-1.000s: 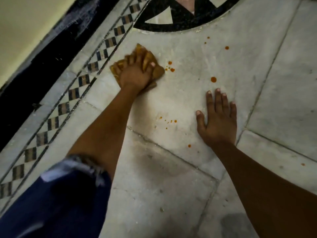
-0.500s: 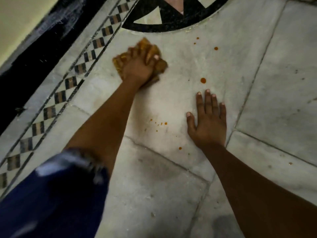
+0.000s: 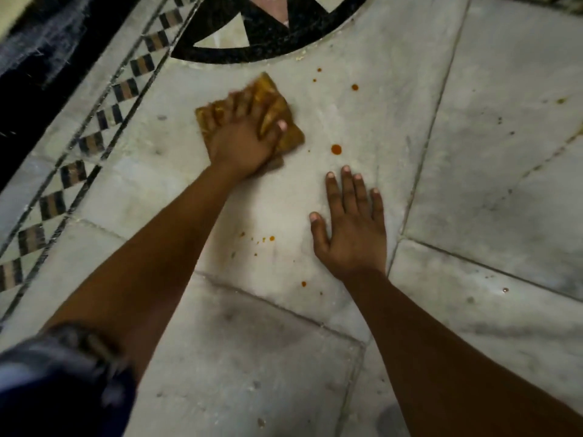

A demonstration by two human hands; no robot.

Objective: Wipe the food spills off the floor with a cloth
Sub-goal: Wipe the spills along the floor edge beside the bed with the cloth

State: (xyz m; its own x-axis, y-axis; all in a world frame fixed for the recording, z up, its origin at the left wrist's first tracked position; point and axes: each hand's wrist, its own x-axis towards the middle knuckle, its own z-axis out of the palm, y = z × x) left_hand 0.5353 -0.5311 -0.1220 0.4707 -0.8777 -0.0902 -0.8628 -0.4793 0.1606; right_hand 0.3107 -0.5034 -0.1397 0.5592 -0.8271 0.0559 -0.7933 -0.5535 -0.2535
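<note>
Pale marble floor (image 3: 492, 171), smooth and dull, scuffed grey; the crumpled cloth (image 3: 291, 138) looks soft, stained orange-brown.

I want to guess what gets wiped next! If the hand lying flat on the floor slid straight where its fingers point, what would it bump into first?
The right hand would probably reach the big orange drop just beyond its fingertips.

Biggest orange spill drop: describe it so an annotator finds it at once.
Start at the black circular inlay and come down the pale marble. The drop sits between the cloth and the right hand, just beyond its fingertips. It's the largest, roundest spot; the others are specks.
</note>
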